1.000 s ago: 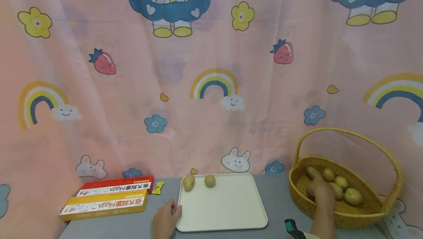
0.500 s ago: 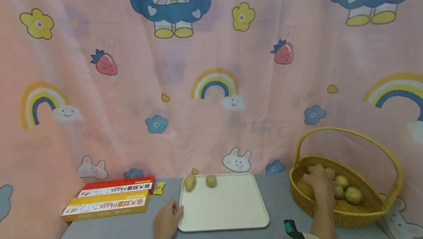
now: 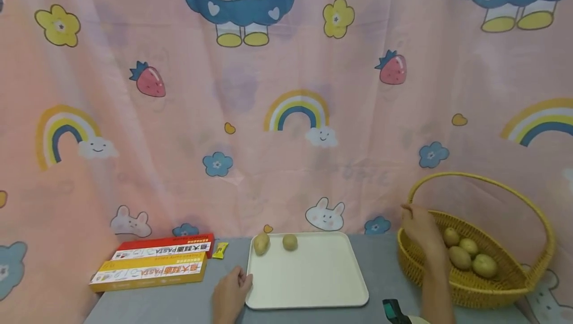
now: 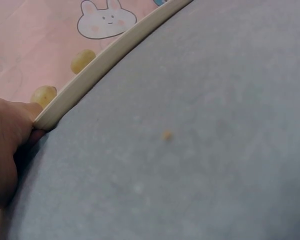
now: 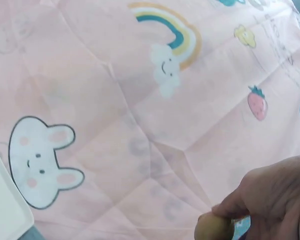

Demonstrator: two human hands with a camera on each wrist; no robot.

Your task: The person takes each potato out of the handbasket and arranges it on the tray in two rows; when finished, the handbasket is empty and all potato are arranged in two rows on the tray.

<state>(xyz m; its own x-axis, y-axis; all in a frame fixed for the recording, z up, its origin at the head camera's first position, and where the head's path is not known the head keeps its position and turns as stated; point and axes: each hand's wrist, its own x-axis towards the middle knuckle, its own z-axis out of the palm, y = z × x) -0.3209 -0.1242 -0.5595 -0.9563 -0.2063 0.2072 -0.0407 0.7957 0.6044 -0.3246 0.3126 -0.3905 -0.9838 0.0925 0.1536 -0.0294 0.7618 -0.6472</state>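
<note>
My right hand (image 3: 423,232) is raised above the left end of a yellow wicker basket (image 3: 488,298). In the right wrist view its thumb and fingers pinch a potato (image 5: 213,228); the hand hides it in the head view. Several potatoes (image 3: 459,258) lie in the basket. At the left side of a cream tray (image 3: 313,281), my left hand (image 3: 232,291) pinches the rim, thumb on top and a fingertip below, as the left wrist view shows. On the tray's far left part sit an oblong potato (image 3: 261,243) and a rounder potato (image 3: 290,242).
Red (image 3: 170,245) and yellow (image 3: 149,271) pasta boxes lie left on the grey table (image 3: 147,306), with a small yellow wrapped packet (image 3: 220,250) beside them. The basket's tall handle (image 3: 483,180) arches over it. A pink printed curtain (image 3: 286,174) hangs behind.
My right hand has risen out of the basket and shifted left with a potato. The left hand stays at the tray's rim. The head view has shifted slightly.
</note>
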